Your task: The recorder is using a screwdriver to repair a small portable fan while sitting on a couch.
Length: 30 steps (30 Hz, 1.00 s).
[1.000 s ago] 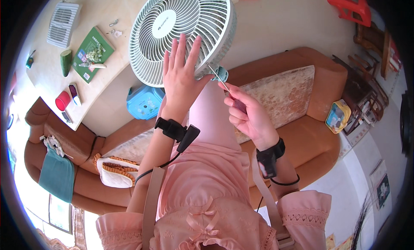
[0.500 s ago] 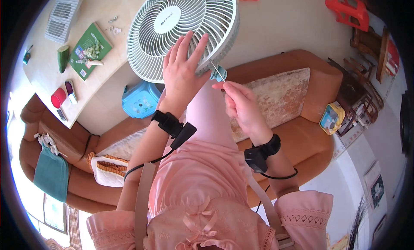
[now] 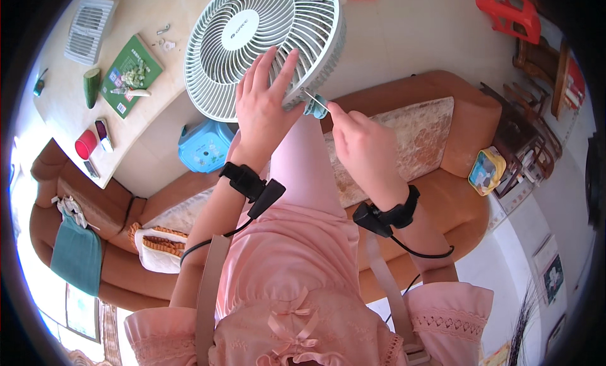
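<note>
A round pale fan head (image 3: 240,35) with a slatted grille is tilted at the top middle, above my lap. My left hand (image 3: 262,107) lies against its lower edge, fingers spread flat over the grille and thumb along the rim. My right hand (image 3: 363,142) is closed on a screwdriver (image 3: 319,101). Only its thin metal shaft shows; the handle is hidden in my fist. The shaft's tip meets the fan's lower rim, just right of my left hand. A teal part (image 3: 315,108) sits below the rim there, beside the shaft.
At left, a pale table (image 3: 151,110) bears a green book (image 3: 136,63), a cucumber (image 3: 92,87), a red round container (image 3: 86,144) and a white slatted panel (image 3: 90,31). A blue box (image 3: 205,146) is beneath it. A brown sofa (image 3: 435,208) curves behind; a red stool (image 3: 508,16) stands far right.
The fan has shifted slightly left. My right hand has turned, its back now showing more, and its wrist has moved right and a little up. My left hand stays on the grille.
</note>
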Available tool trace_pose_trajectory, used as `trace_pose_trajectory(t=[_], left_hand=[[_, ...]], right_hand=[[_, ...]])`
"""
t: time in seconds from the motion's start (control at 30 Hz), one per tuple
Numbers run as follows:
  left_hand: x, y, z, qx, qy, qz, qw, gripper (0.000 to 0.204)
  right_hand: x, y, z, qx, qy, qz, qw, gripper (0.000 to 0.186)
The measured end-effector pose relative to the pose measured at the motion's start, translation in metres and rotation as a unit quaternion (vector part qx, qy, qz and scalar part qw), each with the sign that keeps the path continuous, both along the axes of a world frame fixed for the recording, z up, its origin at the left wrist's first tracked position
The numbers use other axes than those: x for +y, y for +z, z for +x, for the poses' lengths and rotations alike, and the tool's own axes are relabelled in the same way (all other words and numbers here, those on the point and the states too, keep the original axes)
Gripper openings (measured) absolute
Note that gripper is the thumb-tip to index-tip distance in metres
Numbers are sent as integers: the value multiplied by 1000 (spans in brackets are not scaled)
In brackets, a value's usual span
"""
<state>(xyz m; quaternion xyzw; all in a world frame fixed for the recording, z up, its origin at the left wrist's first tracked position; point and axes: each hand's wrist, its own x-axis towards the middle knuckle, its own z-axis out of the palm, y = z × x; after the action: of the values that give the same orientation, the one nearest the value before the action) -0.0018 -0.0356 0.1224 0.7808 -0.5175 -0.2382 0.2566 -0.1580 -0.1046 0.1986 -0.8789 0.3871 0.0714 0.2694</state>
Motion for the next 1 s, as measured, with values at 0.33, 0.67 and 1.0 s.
trace_pose_trajectory(t=[0.33, 0.67, 1.0], left_hand=[[2, -1, -1, -4, 6, 16, 1000, 87], [-2, 2, -2, -1, -2, 17, 1000, 85], [-4, 0, -2, 3, 9, -8, 1000, 84]], right_hand=[[11, -9, 4, -224, -519, 781, 267, 33], [13, -21, 7, -97, -345, 479, 802, 27], [11, -6, 11, 6, -67, 32, 997, 22]])
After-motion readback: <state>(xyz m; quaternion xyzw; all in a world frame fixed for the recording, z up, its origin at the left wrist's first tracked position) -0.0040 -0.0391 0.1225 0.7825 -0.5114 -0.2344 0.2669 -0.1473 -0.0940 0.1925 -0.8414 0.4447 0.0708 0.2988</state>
